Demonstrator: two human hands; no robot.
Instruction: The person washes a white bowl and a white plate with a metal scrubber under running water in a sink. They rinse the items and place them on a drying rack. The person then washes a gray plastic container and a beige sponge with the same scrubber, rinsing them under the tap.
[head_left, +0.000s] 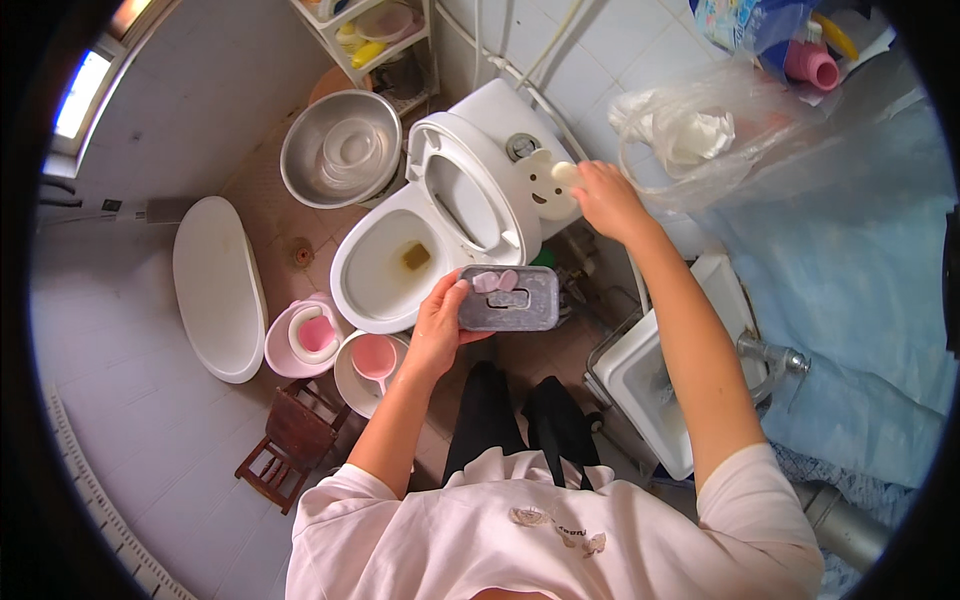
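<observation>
My left hand (442, 319) holds a grey rectangular soap dish (540, 304) by its left end, above the front of the toilet (352, 277). Small pink pieces (496, 281), perhaps soap, lie on the dish near its upper edge. Over the cistern (487, 105), my right hand (606, 196) pinches an ear of a cream animal-face piece (546, 196) with dark eyes and a smiling mouth. Whether that piece rests on the cistern or is lifted off it cannot be told. The toilet's seat and lid (469, 202) are raised.
To the right are a white washbasin (637, 367) with a metal tap (780, 360) and a clear plastic bag (697, 142). Leftward stand a metal basin (300, 150), a white tub (217, 292), a pink potty (281, 349), a bucket (349, 390) and a wooden chair (300, 424).
</observation>
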